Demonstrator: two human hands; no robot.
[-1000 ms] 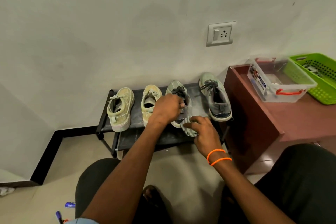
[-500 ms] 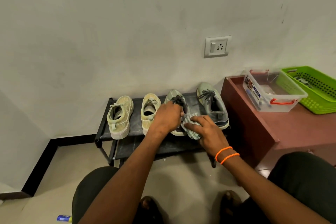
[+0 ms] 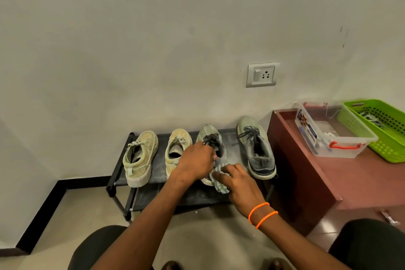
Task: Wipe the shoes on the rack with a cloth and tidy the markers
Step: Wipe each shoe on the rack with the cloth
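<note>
Four shoes stand in a row on the top shelf of the black rack point(image 3: 119, 166), just below mid-frame, all with toes to the wall and heels toward the person, so each long axis runs up and down the picture.

From the left: a pale green sneaker point(image 3: 140, 158) at the rack's left end, a second pale sneaker point(image 3: 176, 149) beside it, then the grey-laced shoe point(image 3: 208, 136) now being worked on, and at the right end a grey sneaker point(image 3: 256, 149), apart from both hands.

The left hand point(image 3: 195, 163) lies over the third shoe's opening and left flank, fingers curled round its collar near the laces, steadying it. Immediately right of it, the right hand point(image 3: 238, 178), with orange bead bands at the wrist, is closed round a bunched striped cloth point(image 3: 219, 184) and presses it against that shoe's heel and right side, at the front edge of the shelf.

The relation that matters is this: the untouched grey sneaker lies up and to the right of the cloth hand, nearer to it than to the left hand, so moving on would probably mean a short shift rightward, then strokes along the shoe from heel to toe.

At the right of the frame, on a reddish cabinet point(image 3: 306, 182), sit a clear plastic box point(image 3: 341, 149) and a green basket point(image 3: 385, 149). I cannot make out any markers.
</note>
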